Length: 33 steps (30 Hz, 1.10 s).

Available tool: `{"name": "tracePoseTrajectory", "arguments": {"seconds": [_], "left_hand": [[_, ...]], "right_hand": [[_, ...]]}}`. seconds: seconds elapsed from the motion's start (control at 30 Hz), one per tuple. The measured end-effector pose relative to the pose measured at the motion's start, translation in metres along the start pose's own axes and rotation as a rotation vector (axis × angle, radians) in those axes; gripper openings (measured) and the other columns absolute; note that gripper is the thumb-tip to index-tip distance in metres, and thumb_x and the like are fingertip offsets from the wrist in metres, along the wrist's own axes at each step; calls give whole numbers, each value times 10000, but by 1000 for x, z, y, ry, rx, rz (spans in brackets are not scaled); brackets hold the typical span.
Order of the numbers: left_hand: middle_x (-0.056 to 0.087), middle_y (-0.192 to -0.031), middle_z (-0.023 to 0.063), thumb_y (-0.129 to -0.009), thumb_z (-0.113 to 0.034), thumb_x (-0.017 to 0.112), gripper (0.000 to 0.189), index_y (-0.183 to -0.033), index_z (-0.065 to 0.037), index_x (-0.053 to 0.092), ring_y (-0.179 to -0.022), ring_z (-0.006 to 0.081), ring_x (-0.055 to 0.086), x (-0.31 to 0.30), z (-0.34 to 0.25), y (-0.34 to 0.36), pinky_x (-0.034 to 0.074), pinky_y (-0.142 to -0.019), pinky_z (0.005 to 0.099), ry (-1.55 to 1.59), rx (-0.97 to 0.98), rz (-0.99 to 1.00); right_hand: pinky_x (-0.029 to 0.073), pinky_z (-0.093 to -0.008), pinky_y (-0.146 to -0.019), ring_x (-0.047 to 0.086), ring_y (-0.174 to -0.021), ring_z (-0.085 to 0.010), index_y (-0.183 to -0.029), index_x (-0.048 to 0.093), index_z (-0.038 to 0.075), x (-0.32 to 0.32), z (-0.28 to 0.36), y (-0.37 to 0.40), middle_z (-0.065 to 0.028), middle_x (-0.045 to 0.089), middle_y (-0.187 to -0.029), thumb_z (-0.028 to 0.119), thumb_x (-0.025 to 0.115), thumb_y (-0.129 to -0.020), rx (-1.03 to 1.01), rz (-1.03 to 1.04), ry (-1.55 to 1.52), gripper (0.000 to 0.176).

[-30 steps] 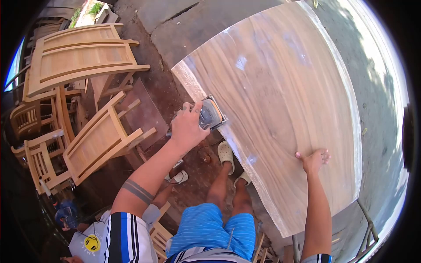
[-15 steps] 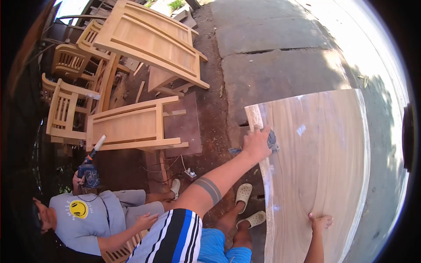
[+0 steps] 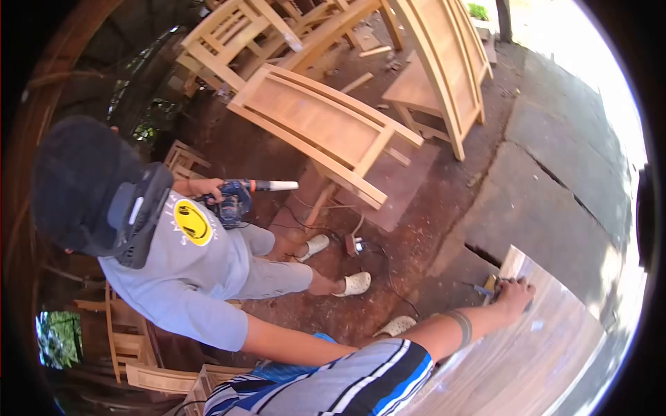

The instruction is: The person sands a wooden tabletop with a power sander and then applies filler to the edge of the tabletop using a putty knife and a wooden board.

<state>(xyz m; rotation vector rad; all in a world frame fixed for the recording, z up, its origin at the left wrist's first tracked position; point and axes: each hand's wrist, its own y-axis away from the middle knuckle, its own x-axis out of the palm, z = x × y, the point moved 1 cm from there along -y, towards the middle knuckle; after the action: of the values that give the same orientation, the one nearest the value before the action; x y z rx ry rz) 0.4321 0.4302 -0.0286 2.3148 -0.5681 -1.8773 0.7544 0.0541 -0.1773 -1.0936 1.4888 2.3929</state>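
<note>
My left hand (image 3: 517, 299) rests on the near-left part of a large wooden slab (image 3: 531, 353) with a pale edge. Its fingers are curled over a bunched grey-blue cloth (image 3: 530, 305), most of which the hand covers. Just beyond the slab's edge, beside my fingers, is a small yellowish and blue thing (image 3: 488, 288) whose kind I cannot make out. A striped sleeve (image 3: 388, 371) covers my upper arm. My right hand is out of view.
A co-worker in a grey shirt (image 3: 173, 298) stands close on the left, holding a blue blower (image 3: 234, 201). An extension socket (image 3: 354, 245) and cords lie on the floor. Unfinished wooden furniture, including a panelled frame (image 3: 312, 125) and a chair (image 3: 239, 35), stands beyond.
My view has swung left, bringing the co-worker fully in and my right hand out of sight. My left hand stays on the slab with the cloth. The co-worker's blower now points right.
</note>
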Motion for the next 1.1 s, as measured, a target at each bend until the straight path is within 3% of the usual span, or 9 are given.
{"name": "tracePoseTrajectory", "arguments": {"seconds": [0.1, 0.13, 0.17, 0.23, 0.33, 0.57, 0.67, 1.07, 1.1], "left_hand": [[593, -1170, 173, -708, -205, 771, 536, -1191, -107, 559, -995, 350, 658, -4, 2, -25, 553, -739, 450, 43, 99, -1], [586, -1173, 188, -707, -212, 768, 558, -1214, -111, 557, -1019, 365, 651, 1, 2, -30, 564, -764, 448, 78, 145, 11], [588, -1155, 197, -697, -217, 766, 576, -1224, -118, 555, -992, 386, 660, 6, 3, -31, 577, -770, 460, 50, 199, 51], [591, -1146, 202, -699, -225, 749, 572, -1226, -114, 557, -965, 398, 671, -1, 1, -34, 586, -766, 467, 8, 254, 93], [594, -1146, 200, -712, -234, 717, 638, -1315, -123, 540, -940, 381, 686, 8, -8, -51, 592, -758, 445, -40, 238, 68], [580, -1176, 207, -717, -267, 708, 709, -1388, -154, 508, -952, 360, 688, 13, -11, -65, 589, -788, 442, -52, 236, 7], [588, -1140, 206, -717, -260, 720, 675, -1353, -147, 526, -945, 368, 689, 17, -11, -54, 594, -767, 441, -69, 275, 40], [581, -1150, 204, -695, -285, 758, 720, -1365, -156, 527, -963, 381, 683, 20, -8, -61, 592, -767, 458, -57, 309, -6], [580, -1153, 203, -696, -290, 756, 732, -1378, -162, 521, -962, 379, 683, 23, -8, -61, 590, -775, 460, -58, 299, -6]], "right_hand": [[491, -394, -973, 632, -1046, -319, -1105, 671, -99, -9, 6, 38, -222, 687, -1086, 525, 802, -726, 242, -28, 166, 742], [535, -405, -887, 659, -975, -319, -1138, 679, -56, -16, 21, 37, -227, 699, -1040, 512, 805, -721, 332, 61, 327, 715], [570, -387, -711, 680, -778, -300, -1094, 720, 5, -1, 10, 41, -210, 713, -915, 425, 823, -726, 93, -184, 392, 568], [390, -482, -1101, 405, -1360, -399, -1399, 341, -131, -1, 55, 57, -325, 446, -1412, 453, 841, -741, 597, -219, 426, 1013], [341, -477, -1148, 332, -1384, -491, -1381, 268, -219, 4, 27, 50, -408, 342, -1437, 463, 953, -542, 476, -253, 170, 1280], [363, -494, -1129, 373, -1364, -471, -1371, 290, -215, 10, 19, 47, -391, 366, -1434, 441, 934, -598, 447, -272, 193, 1201], [182, -534, -1196, 145, -1443, -529, -1446, 45, -212, 6, 14, 44, -463, 154, -1487, 504, 934, -555, 444, -133, 24, 1448], [212, -530, -1185, 186, -1430, -526, -1418, 113, -231, 8, 11, 41, -459, 210, -1467, 434, 955, -551, 407, -158, 12, 1379], [294, -515, -1128, 305, -1349, -498, -1322, 258, -212, 10, 13, 43, -417, 323, -1397, 431, 953, -561, 399, -217, 88, 1215]]}}
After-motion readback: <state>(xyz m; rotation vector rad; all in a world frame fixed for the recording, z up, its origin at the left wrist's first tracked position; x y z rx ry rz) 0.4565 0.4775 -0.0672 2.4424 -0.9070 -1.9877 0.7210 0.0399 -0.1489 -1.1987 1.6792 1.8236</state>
